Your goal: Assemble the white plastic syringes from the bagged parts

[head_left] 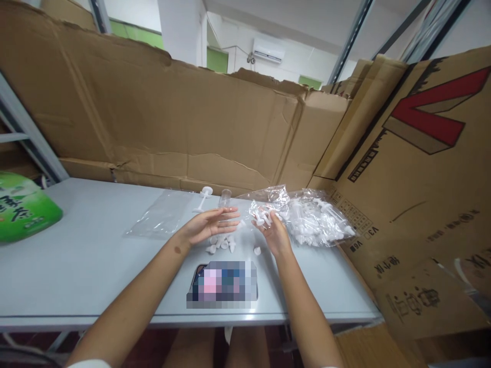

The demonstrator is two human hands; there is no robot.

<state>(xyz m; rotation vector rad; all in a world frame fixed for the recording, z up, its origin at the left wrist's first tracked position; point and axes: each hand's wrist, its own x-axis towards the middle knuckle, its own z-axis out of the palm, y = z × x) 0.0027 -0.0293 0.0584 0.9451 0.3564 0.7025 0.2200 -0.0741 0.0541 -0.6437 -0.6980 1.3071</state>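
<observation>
My left hand point(210, 226) is open above the table, fingers stretched toward the right, with nothing held. My right hand point(276, 235) cups several small white plastic pieces point(263, 219) between thumb and fingers, beside a crumpled clear bag point(280, 197). Below my left hand lies a small heap of white cone-shaped nozzles point(222, 244). One more white nozzle point(257, 251) rests apart, closer to my right wrist. Behind my left hand are a white plunger point(206, 197) with a round end and a clear ribbed cylinder point(225, 197).
A clear bag full of white parts point(318, 221) lies at the right. A flat clear bag point(161, 217) is at the left. Near the front edge lies a phone point(224, 283) with a blurred screen. A green container point(26, 207) stands far left; cardboard walls point(199, 122) enclose the table point(95, 266).
</observation>
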